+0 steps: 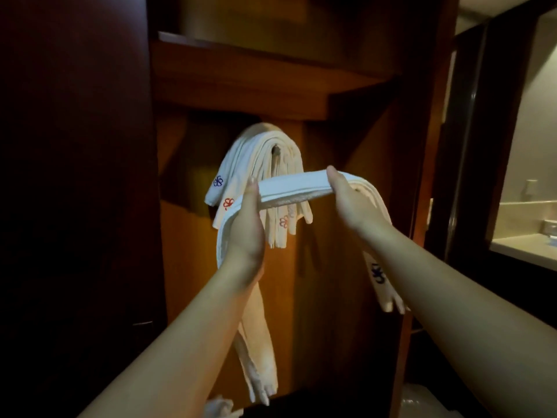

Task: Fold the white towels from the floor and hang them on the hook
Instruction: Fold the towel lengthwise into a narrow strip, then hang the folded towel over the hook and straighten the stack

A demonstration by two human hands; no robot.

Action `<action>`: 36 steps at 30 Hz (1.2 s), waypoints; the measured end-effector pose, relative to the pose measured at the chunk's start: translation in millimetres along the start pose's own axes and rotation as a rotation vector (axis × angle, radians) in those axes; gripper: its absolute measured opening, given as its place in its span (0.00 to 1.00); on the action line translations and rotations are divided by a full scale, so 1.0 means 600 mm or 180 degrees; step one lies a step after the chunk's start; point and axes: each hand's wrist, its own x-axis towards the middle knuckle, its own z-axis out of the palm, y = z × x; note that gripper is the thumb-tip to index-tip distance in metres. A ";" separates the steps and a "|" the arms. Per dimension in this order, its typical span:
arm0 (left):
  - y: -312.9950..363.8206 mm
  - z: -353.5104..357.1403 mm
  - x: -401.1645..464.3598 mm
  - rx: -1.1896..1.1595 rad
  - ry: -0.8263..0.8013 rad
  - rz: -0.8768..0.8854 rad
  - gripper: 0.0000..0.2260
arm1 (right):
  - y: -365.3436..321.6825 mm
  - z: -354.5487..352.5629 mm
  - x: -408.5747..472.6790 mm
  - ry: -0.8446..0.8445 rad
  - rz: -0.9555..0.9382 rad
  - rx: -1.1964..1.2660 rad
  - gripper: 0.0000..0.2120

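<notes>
Head view: both hands seemingly grip folded towel (294,187).

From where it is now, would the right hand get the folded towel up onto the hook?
Probably yes. The right hand and left hand hold the folded towel just below the hook, nothing between. But hung towels already crowd the hook.

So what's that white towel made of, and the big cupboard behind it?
The folded towel, gripped by the left hand and right hand, looks like soft cotton terry: nubbly underside, limp drooping ends. The cupboard panel looks like reddish-brown wood or wood veneer with a smooth, slightly glossy finish; which one can't be told. The hook seems to be metal, mostly hidden.
</notes>
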 end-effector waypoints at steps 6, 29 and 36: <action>0.042 -0.042 0.076 0.0558 -0.0701 -0.0071 0.31 | 0.028 -0.012 0.051 -0.0884 0.0113 0.1041 0.18; 0.031 -0.113 0.471 0.0271 -0.0569 -0.0139 0.44 | 0.055 0.053 0.393 -0.0603 -0.0447 0.0976 0.31; 0.011 -0.134 0.577 0.0562 -0.1119 -0.0110 0.41 | 0.058 0.082 0.573 -0.0942 -0.0608 0.0854 0.39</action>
